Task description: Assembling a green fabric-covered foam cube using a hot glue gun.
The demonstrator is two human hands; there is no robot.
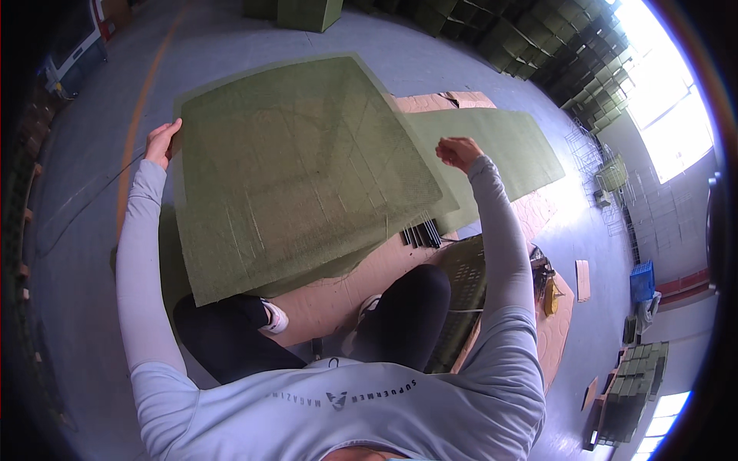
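A large, thin, see-through green mesh sheet (300,169) is spread tilted in front of my knees. My left hand (161,144) grips its left edge, thumb on the near face. My right hand (461,153) is closed just off the sheet's right edge; whatever its curled fingers hold, if anything, is hidden. Under that hand and further right lies another flat green sheet (500,146). Several short black bars (421,235) lie side by side by the mesh's lower right corner.
Cardboard (338,296) covers the floor by my feet. Beside my right knee is a green perforated panel (463,269); a yellow-handled tool (550,296) lies further right. Stacked green boxes (530,38) stand at the back right, wire frames (592,157) below them, and a blue crate (641,281) at far right.
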